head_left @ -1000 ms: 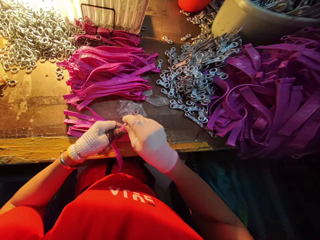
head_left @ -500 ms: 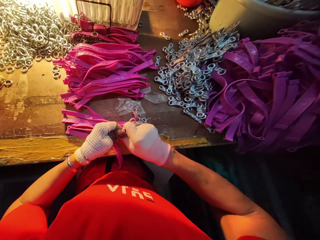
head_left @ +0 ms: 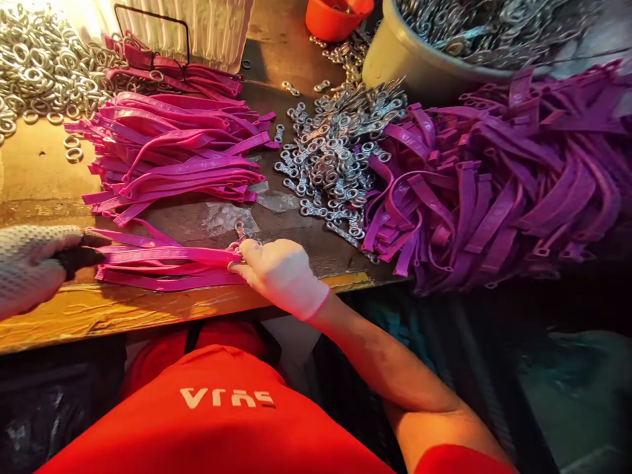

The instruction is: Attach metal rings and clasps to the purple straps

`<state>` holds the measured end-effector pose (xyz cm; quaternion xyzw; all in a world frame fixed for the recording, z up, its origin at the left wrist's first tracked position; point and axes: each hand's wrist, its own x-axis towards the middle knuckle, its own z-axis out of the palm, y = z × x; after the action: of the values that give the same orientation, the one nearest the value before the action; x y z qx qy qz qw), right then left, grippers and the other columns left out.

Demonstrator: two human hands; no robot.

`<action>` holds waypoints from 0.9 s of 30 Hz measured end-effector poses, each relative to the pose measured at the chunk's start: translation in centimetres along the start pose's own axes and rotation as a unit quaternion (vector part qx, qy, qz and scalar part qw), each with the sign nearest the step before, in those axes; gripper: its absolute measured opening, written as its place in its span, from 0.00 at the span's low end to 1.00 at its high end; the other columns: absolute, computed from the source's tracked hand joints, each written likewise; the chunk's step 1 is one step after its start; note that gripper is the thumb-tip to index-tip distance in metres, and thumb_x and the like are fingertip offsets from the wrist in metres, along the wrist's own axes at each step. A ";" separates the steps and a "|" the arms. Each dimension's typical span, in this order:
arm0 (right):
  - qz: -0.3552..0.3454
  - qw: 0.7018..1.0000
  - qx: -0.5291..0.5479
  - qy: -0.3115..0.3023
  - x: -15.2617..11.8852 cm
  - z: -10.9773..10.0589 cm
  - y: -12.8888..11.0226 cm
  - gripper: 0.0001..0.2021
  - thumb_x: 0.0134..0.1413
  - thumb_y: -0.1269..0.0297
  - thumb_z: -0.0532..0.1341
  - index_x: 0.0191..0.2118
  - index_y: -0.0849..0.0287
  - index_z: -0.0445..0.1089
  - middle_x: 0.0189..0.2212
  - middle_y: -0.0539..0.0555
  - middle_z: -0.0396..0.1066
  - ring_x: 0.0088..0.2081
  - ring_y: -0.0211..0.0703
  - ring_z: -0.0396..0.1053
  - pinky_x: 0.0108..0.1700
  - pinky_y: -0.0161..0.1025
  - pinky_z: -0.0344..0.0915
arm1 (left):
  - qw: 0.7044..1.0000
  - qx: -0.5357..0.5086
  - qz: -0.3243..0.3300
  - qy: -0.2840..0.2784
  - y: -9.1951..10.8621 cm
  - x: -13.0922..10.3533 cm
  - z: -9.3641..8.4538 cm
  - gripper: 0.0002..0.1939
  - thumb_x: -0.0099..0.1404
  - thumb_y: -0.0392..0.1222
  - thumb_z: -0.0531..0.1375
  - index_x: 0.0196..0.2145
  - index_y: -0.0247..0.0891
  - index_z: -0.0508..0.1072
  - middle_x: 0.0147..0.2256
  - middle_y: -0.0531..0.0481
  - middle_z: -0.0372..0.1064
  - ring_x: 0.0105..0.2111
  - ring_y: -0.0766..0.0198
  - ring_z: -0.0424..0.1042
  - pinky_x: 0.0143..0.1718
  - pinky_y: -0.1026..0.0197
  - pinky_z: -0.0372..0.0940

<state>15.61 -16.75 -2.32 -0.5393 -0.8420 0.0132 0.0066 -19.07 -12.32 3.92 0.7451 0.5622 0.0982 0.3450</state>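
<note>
My left hand, in a dotted white glove with dark fingertips, is at the left edge of the view. Its thumb and fingers close about the left end of a pink strap, which runs nearly straight to my other hand. My right hand, in a white glove, pinches the right end of that strap, where small metal rings and a metal link show. What lies under the right fingers is hidden. Several more pink straps lie beneath, along the table's front edge.
Beyond lies a big pile of pink straps. Metal rings are heaped at the back left. Metal links lie in the middle, beside a purple strap heap. A pale bucket and a red bowl stand behind.
My left hand has moved left, away from my right hand. The strap that hung down between them is now stretched flat over the others. The view has shifted right.
</note>
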 end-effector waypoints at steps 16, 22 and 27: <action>0.244 0.967 0.050 0.044 12.4 5.6 14.5 0.15 0.63 0.65 0.59 0.50 0.66 0.76 0.44 0.66 0.75 0.45 0.50 0.69 0.45 0.47 0.57 | 0.793 -0.568 -0.165 -0.145 6.4 4.2 9.7 0.19 0.62 0.50 0.64 0.44 0.33 0.76 0.31 0.43 0.76 0.15 0.73 0.56 0.13 0.68 0.47; 0.233 0.949 0.155 0.145 9.2 3.9 11.0 0.11 0.62 0.68 0.55 0.46 0.59 0.72 0.41 0.59 0.74 0.43 0.50 0.70 0.46 0.46 0.63 | 0.848 -0.493 -0.156 -0.114 5.5 2.9 10.1 0.16 0.66 0.52 0.64 0.34 0.34 0.72 0.19 0.54 0.63 0.13 0.76 0.50 0.12 0.70 0.43; 0.011 0.953 0.276 0.125 3.8 0.2 2.1 0.14 0.67 0.65 0.52 0.55 0.57 0.65 0.43 0.57 0.73 0.42 0.46 0.72 0.47 0.43 0.68 | 0.862 -0.477 -0.129 -0.114 5.5 2.8 10.9 0.19 0.65 0.56 0.64 0.31 0.35 0.71 0.17 0.56 0.59 0.13 0.75 0.51 0.12 0.70 0.45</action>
<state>15.89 -12.46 -2.62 -0.5233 -0.7916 0.1778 0.2607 -8.05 -14.90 -1.42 0.4168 0.4943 0.2233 0.7295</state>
